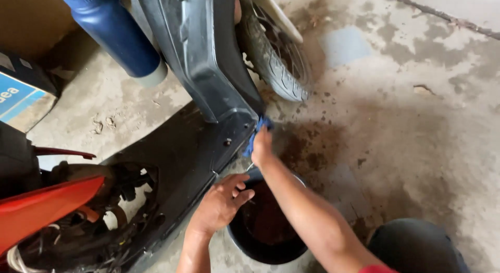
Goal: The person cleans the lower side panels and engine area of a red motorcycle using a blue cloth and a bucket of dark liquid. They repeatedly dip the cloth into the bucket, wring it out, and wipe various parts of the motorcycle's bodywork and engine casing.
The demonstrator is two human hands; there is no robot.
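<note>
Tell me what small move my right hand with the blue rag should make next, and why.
Probably wipe the blue rag along the scooter panel's lower edge. Your right hand already presses it there, above the dark basin that your left hand steadies.

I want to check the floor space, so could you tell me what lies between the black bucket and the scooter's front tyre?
In the head view, the right hand gripping a blue cloth lies between the black bucket and the front tyre, over stained concrete floor.
</note>
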